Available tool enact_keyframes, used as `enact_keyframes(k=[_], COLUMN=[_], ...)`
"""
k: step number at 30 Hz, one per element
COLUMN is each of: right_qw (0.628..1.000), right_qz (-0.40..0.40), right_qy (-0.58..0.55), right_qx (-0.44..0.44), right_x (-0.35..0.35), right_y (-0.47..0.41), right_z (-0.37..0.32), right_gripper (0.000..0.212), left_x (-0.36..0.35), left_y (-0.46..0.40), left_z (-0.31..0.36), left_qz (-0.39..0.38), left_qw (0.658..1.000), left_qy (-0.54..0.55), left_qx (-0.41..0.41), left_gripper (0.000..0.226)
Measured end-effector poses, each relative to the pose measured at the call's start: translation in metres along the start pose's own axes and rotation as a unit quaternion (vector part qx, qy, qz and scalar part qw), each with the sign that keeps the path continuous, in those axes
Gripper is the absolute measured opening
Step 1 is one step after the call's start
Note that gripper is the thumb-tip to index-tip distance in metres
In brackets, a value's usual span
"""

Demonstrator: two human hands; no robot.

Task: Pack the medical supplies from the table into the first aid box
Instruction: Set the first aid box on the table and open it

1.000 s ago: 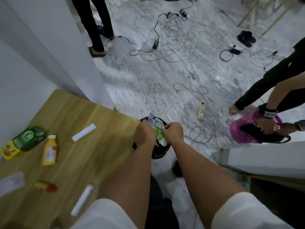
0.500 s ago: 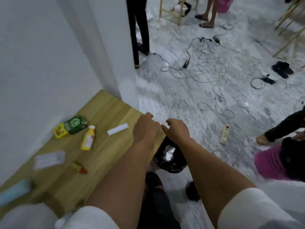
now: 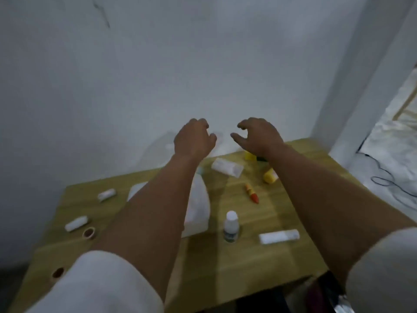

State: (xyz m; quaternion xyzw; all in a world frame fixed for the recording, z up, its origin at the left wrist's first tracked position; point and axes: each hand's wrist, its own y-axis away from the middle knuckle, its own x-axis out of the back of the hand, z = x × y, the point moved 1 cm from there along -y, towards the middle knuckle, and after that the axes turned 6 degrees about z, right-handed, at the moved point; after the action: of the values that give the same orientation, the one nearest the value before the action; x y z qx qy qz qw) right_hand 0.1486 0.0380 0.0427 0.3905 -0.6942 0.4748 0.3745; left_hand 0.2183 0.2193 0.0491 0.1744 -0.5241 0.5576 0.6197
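You've swung back from the bin to the tabletop, left hand and right hand both empty with fingers loosely curled, supplies like the bottle still scattered, so packing's barely started, and I can't make out the box.

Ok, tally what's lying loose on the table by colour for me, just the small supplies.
White rolls, tubes and packets: 4
White-capped bottle: 1
Yellow items: 2
Orange-and-red tube: 1
Brown tape rings: 2
Total: 10
The bigger white box under the left arm isn't counted.
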Motion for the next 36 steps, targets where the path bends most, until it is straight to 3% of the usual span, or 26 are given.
enact_keyframes(k=[7, 13, 17, 20, 29, 36], right_qw=[0.991, 0.977, 0.96, 0.949, 0.932, 0.926], right_qz=[0.051, -0.062, -0.108, -0.092, -0.019, 0.001], right_qy=[-0.059, -0.025, 0.053, 0.108, 0.148, 0.142], right_qx=[0.107, 0.204, 0.252, 0.281, 0.331, 0.349], right_x=[-0.007, -0.014, -0.037, -0.056, -0.085, -0.088], right_y=[0.048, 0.125, 0.159, 0.17, 0.168, 0.166], right_z=[-0.106, -0.153, -0.158, -0.155, -0.137, -0.137], right_gripper=[0.046, 0.053, 0.083, 0.094, 0.082, 0.084], left_x=[0.065, 0.074, 0.06, 0.048, 0.023, 0.012], left_y=[0.094, 0.178, 0.223, 0.241, 0.251, 0.252], left_z=[-0.112, -0.159, -0.17, -0.168, -0.184, -0.184], left_qz=[0.099, 0.058, 0.011, -0.003, 0.028, 0.103], left_qw=[0.994, 0.99, 0.979, 0.972, 0.988, 0.983], left_qy=[0.015, 0.109, 0.171, 0.209, 0.146, 0.147], left_qx=[0.05, 0.074, 0.11, 0.104, 0.049, 0.039], left_gripper=[0.044, 0.063, 0.088, 0.107, 0.135, 0.122])
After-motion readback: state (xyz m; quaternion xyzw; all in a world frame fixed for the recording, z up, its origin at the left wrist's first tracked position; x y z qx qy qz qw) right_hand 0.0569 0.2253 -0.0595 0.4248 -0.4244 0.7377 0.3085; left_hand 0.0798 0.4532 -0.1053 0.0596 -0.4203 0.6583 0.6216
